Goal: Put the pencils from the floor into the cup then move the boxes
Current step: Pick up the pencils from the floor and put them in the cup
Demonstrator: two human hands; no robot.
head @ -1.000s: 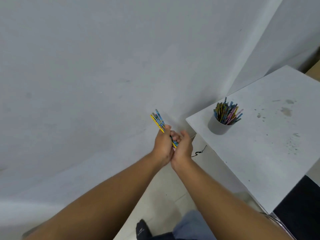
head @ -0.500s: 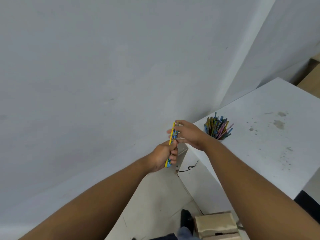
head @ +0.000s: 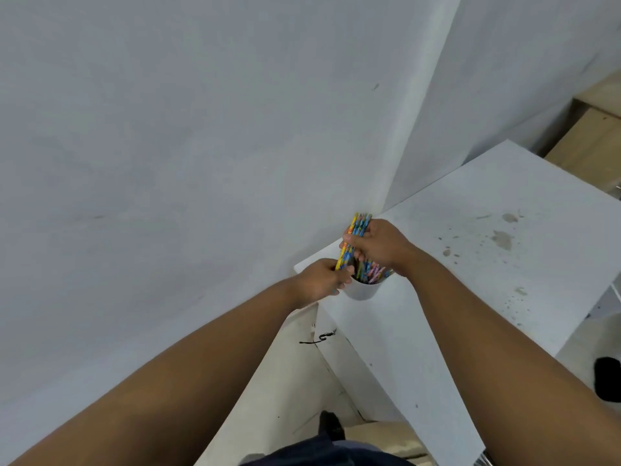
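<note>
A small bundle of colourful pencils (head: 357, 230) stands almost upright over a white cup (head: 364, 290). My right hand (head: 378, 245) grips the bundle near its upper half. My left hand (head: 324, 280) pinches the lower ends at the cup's left rim. The cup sits on the near-left corner of a white table (head: 487, 264) and holds several more pencils (head: 373, 272), partly hidden under my right hand. No box is plainly visible.
A grey wall fills the left and the back. A black cord (head: 317, 338) hangs at the table's side. Pale floor tiles (head: 289, 391) lie below. Wooden furniture (head: 591, 142) stands at the far right. Stains mark the tabletop (head: 502, 238).
Both hands have carried the pencil bundle rightward from beside the table to over the cup. My right hand has closed around the bundle's upper part.
</note>
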